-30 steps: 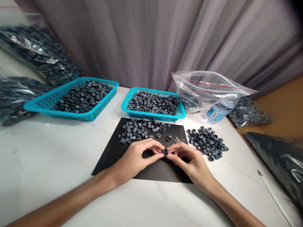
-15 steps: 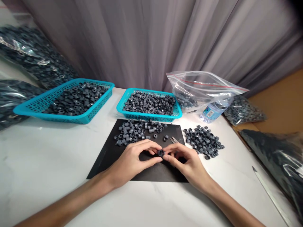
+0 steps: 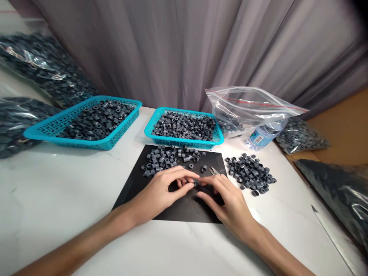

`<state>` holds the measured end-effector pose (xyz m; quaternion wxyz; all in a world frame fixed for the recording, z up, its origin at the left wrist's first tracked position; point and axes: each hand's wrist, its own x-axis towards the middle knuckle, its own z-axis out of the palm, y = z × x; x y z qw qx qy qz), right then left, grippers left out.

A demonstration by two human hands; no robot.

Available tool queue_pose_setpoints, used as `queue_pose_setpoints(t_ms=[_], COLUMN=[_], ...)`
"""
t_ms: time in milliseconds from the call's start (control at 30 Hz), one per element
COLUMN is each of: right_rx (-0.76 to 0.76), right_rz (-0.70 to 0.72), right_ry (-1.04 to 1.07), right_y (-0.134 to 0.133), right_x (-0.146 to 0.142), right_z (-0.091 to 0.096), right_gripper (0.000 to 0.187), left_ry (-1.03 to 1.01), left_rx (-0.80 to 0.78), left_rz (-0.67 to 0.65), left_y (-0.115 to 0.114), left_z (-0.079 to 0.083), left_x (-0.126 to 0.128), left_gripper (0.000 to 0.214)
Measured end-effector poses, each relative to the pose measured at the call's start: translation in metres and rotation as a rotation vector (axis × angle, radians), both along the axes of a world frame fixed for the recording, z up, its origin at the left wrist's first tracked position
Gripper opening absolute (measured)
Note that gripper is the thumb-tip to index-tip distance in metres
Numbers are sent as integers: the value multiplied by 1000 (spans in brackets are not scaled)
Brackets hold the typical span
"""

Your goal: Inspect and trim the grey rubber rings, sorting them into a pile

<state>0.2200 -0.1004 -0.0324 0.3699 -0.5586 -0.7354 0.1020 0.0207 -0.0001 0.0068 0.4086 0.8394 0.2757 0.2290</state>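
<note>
A small dark grey plastic ring (image 3: 196, 184) is pinched between the thumb and fingers of my left hand (image 3: 166, 188), mostly hidden by the fingertips. My right hand (image 3: 231, 201) is just to its right, with the thumb apart from the fingers and the index fingertip close to or touching the ring. Both hands are over a black mat (image 3: 184, 211). Beyond them a pile of similar grey rings (image 3: 161, 159) lies on the mat. The pointed metal tips of a tool (image 3: 214, 171) show behind my right hand; its other end is hidden.
Two blue baskets (image 3: 105, 144) (image 3: 184, 143) of grey pieces stand at the back. Another pile of rings (image 3: 253, 174) lies right of the mat. A zip bag (image 3: 253, 101), a water bottle (image 3: 263, 136) and a filled bag (image 3: 301, 136) are behind it. Filled bags (image 3: 48, 69) stand left.
My right thumb has come away from the ring and its fingers have spread. The left hand still pinches the ring, which is now more covered. The whole view has shifted slightly.
</note>
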Motion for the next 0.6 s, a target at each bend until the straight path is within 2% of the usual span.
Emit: queue_pose_setpoints(t_ms=[100,300,433,600], right_rx=[15,30,23,-41], right_rz=[75,100,109,25], right_ry=[-145,-148,-37,191], right_y=[1,2,0,-1], right_x=[-1,-1,-1,1], right_z=[3,0,-1,-1], right_gripper=[26,31,27,19], left_ry=[-18,-99,-122,-200], left_rx=[-29,-355,-495,-717], left_rz=[67,151,137,83], left_y=[4,3,-1,-7], left_z=[0,-3,-1,-3], left_x=[0,3,4,5], left_gripper=[20,21,24,25])
